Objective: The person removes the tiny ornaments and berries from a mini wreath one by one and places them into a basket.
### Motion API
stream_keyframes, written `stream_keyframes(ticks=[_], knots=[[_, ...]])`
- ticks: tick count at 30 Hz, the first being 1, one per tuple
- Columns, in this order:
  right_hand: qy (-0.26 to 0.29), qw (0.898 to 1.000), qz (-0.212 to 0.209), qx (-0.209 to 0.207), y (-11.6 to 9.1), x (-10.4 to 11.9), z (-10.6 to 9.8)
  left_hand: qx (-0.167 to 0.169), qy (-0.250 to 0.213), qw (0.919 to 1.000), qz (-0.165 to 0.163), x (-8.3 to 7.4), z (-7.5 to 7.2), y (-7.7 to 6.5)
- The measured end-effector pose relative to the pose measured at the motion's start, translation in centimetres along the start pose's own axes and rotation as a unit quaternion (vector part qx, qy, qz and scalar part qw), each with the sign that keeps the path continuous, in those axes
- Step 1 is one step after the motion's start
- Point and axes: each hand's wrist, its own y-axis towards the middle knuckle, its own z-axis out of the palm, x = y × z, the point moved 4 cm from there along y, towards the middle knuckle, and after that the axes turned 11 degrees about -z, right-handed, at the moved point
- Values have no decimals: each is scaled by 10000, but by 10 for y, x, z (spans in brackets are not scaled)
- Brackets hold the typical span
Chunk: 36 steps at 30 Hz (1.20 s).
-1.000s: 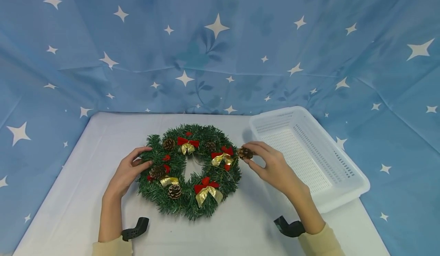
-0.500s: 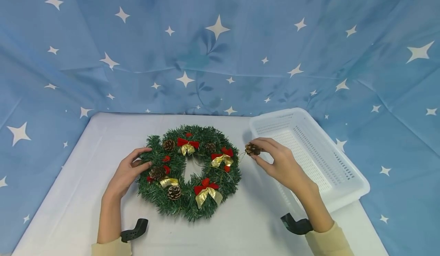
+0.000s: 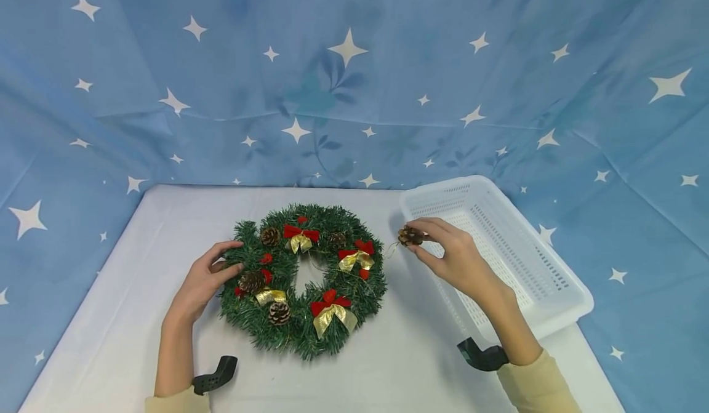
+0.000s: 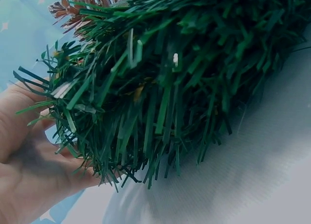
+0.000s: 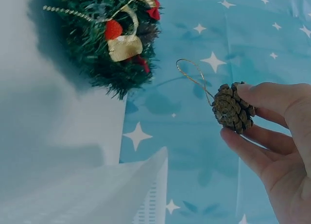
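Observation:
A green wreath (image 3: 310, 342) with red and gold bows, red bits and several pine cones lies on the white table. My left hand (image 3: 200, 284) grips its left edge, thumb and fingers around the greenery (image 4: 155, 97); some fingertips are hidden in it. To the right of the wreath, my right hand (image 3: 456, 256) pinches a loose pine cone (image 3: 410, 236) between thumb and fingers, near the basket's left rim. From this pine cone (image 5: 232, 107) a thin gold loop of string (image 5: 192, 71) sticks out toward the wreath, apart from it in the right wrist view.
A white plastic basket (image 3: 554, 320) with slotted walls stands at the right of the table (image 3: 343, 382), partly beneath the right hand. Behind the table hangs a blue cloth (image 3: 232, 93) with white stars. Each wrist wears a black camera mount (image 3: 217, 376).
The right hand has drawn the pine cone from the wreath's right edge rightward and slightly up, toward the basket. Its gold string now shows. The left hand has kept its grip in place.

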Motion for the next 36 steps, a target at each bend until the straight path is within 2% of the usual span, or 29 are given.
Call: stream_keyframes(ticks=[17, 36], knots=[[234, 9985, 487, 117, -1, -25, -10, -19, -21, 10000, 0, 1, 0, 0], [290, 9911, 1269, 260, -12, -59, -6, 19, 54, 10000, 2, 1, 0, 0]])
